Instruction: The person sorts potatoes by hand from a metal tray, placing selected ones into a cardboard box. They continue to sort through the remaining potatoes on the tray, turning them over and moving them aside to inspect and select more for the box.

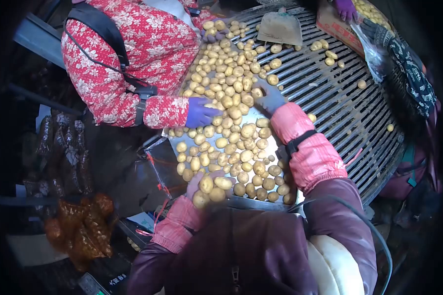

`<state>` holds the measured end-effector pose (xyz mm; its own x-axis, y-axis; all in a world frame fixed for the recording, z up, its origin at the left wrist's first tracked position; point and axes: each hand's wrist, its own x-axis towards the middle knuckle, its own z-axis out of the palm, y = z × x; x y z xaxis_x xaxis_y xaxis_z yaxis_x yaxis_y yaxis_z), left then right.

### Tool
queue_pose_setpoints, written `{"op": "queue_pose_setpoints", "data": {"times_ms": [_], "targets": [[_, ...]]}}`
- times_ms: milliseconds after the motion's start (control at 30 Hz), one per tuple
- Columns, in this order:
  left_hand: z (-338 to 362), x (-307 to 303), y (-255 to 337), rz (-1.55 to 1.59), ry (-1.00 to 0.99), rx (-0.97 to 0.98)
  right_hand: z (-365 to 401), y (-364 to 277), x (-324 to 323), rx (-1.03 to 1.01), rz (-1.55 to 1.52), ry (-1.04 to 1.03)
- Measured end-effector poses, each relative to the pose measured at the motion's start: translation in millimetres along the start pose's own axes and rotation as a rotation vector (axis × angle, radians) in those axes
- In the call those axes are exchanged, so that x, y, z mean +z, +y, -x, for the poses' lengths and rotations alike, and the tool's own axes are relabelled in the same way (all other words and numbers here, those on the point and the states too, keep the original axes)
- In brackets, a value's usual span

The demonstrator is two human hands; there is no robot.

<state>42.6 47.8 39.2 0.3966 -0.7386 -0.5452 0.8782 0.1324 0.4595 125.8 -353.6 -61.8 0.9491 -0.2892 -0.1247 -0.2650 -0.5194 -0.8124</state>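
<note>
Slatted table (349,115): left part lay hidden under potatoes; outer edge was lost in the dark rim of the view. Co-worker in a red floral jacket (155,49): head was out of frame. Metal tray (253,116): mostly covered; its near edge was partly hidden by the wearer's jacket. Cardboard box (337,27): cut off at top, lettering illegible.

Wearer's right hand (270,97): arm extended forward, fingers partly curled at the pile's right edge; could not tell whether it gripped a potato. Wearer's left hand (194,187): drawn in near the body, cupped around several potatoes that hid the palm.

Potatoes (230,91): heaped across the tray between the wearer and the co-worker, with a few strays on the slats.
</note>
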Motion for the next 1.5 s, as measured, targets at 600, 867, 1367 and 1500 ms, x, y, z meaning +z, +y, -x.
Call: {"op": "queue_pose_setpoints", "data": {"times_ms": [600, 867, 1367, 1500], "targets": [[0.4, 29.2, 12.5, 0.175, 0.044, -0.210, 222.9, -99.7, -86.9, 0.361, -0.799, 0.276], [14.6, 42.4, 13.6, 0.079, 0.013, -0.157, 341.0, -119.3, -64.5, 0.512, -0.016, -0.175], [104.3, -59.9, -2.9, 0.409, -0.248, 0.027, 255.7, -99.9, 21.0, 0.171, 0.466, 0.065], [213.6, -115.2, 11.1, 0.380, 0.016, 0.269, 260.9, -99.0, 28.5, 0.139, 0.614, 0.069]]}}
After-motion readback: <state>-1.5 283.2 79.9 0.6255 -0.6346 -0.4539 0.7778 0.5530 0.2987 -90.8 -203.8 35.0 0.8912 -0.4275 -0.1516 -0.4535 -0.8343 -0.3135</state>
